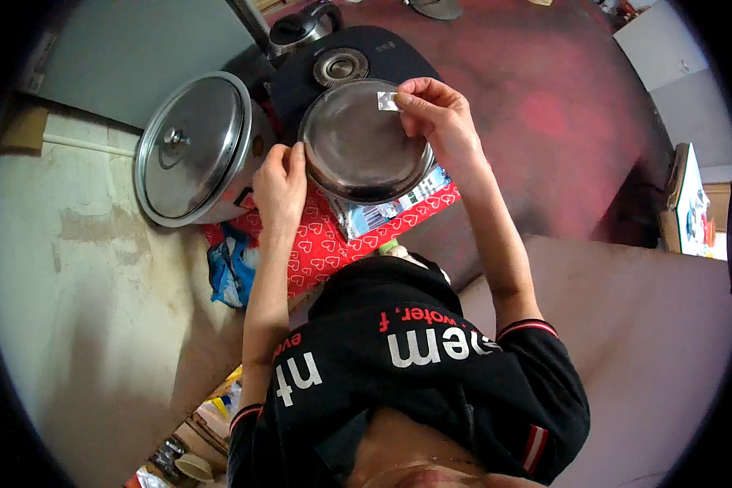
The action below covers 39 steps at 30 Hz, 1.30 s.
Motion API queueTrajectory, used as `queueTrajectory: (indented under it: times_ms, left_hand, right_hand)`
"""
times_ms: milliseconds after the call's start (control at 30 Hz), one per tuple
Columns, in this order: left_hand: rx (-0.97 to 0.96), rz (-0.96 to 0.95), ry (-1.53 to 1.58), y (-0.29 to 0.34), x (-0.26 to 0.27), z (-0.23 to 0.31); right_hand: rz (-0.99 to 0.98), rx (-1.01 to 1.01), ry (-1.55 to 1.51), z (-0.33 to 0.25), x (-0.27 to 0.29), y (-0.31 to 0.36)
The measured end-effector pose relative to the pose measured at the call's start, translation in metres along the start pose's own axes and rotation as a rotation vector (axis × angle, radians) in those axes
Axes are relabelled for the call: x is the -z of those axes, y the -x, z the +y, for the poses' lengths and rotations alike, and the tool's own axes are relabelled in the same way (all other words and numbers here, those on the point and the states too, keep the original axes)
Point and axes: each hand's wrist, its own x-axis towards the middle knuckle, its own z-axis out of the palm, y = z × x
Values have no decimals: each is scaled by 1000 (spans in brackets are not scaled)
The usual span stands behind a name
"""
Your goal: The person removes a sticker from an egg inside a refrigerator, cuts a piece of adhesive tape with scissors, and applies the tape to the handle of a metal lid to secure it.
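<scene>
A round, shallow metal pan (pixel 358 150) with a worn brown-grey inside lies in front of me. My left hand (pixel 281 183) is closed at the pan's left rim, fingertips pinching its edge. Over the pan's far right part, my right hand (pixel 441 118) holds a small shiny silver square packet (pixel 388 101) between thumb and fingers. The other fingers of that hand are curled. Beneath the pan's near edge a printed blue and white sheet (pixel 390 210) sticks out, on a red cloth with white hearts (pixel 313 252).
Behind the pan stands a black cooker (pixel 398 61) with a round silver dial, and a steel kettle (pixel 301 28). A large lidded pot (pixel 191 150) is at the left by the wall. A blue plastic bag (pixel 229 268) lies near my left forearm. Reddish floor (pixel 537 106) spreads to the right.
</scene>
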Motion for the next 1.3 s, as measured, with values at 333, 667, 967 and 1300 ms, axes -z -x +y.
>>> queueTrajectory:
  times_ms: [333,667,967,1300]
  left_hand:
    - [-399,118,316,21,1,36]
    - [-480,25,384,25,-4,28]
    - [-721,112,345,4,-21,15]
    - [-691,94,469,-8,-20,7]
  right_hand:
    - [27,105,194,-37,10,30]
    - [133,126,570,0,-27,68]
    - [-20,99,787,-5,-40,7]
    - [-65,-44,849,-7,-47,-9]
